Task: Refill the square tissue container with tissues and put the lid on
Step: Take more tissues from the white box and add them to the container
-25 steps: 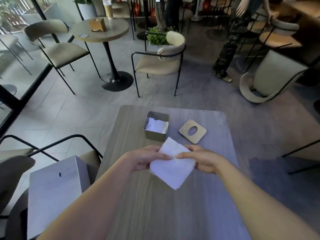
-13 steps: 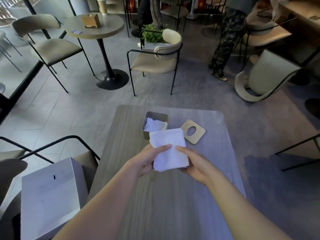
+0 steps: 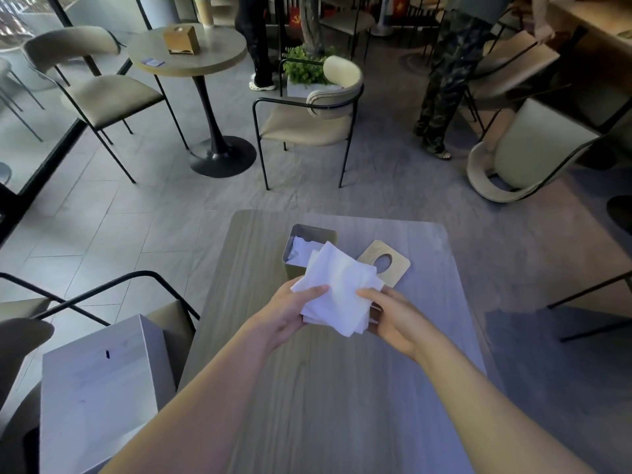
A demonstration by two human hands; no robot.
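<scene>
A square metal tissue container (image 3: 297, 236) stands open on the wooden table (image 3: 342, 388), with some white tissue inside it. Its flat wooden lid (image 3: 396, 265), cut with an oval hole, lies on the table just right of the container. A stack of white tissues (image 3: 338, 289) is fanned out just in front of the container, partly covering it. My left hand (image 3: 290, 314) grips the stack's left edge with the thumb on top. My right hand (image 3: 393, 316) pinches its right edge.
A white box (image 3: 95, 388) rests on the chair at the lower left. An armchair (image 3: 307, 111) faces the table's far edge. A round table (image 3: 191, 53) with a brown box stands far left. Two people stand at the back.
The tissue stack has been lifted toward the container and now fans out into separate sheets. Both hands have moved forward with it.
</scene>
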